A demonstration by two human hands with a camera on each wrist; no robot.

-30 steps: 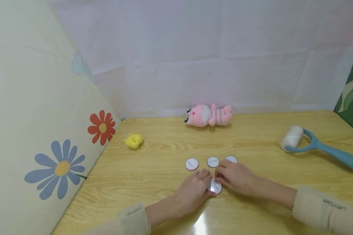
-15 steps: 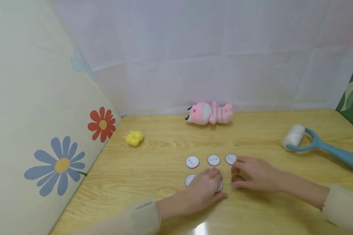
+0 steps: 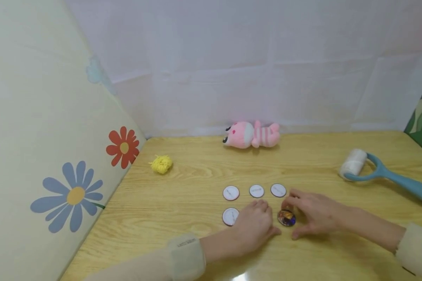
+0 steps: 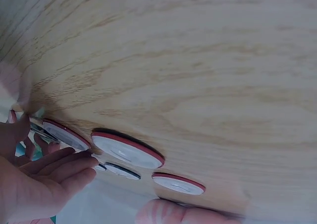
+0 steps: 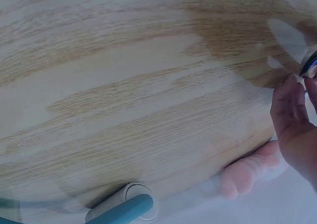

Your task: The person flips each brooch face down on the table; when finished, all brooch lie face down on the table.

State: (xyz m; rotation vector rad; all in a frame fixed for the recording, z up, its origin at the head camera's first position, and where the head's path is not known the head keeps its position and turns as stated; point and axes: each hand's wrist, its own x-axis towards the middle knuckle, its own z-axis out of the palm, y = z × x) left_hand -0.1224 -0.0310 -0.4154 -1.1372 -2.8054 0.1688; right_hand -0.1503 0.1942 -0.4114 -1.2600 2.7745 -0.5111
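Several round pin badges lie on the wooden table, white backs up. Three make a back row: a left badge [image 3: 231, 193], a middle badge [image 3: 256, 191] and a right badge [image 3: 278, 190]. A front-left badge [image 3: 230, 216] lies beside my left hand [image 3: 253, 226], which reaches palm-down over another badge [image 4: 66, 134], hidden from the head view. Its fingers are extended. My right hand [image 3: 318, 214] is spread around a badge with its dark, colourful picture up [image 3: 286, 217]. The fingertips are at its far rim, the thumb apart from its near side.
A pink plush toy [image 3: 251, 135] lies against the white backdrop. A yellow yarn ball [image 3: 161, 164] sits at the left. To the right is a blue-handled lint roller [image 3: 383, 171]. A flowered panel [image 3: 74, 117] borders the table's left side.
My right hand has moved right and toward me with a badge, now picture-side up, and its thumb has spread away. My left hand has shifted right, uncovering the front-left badge.
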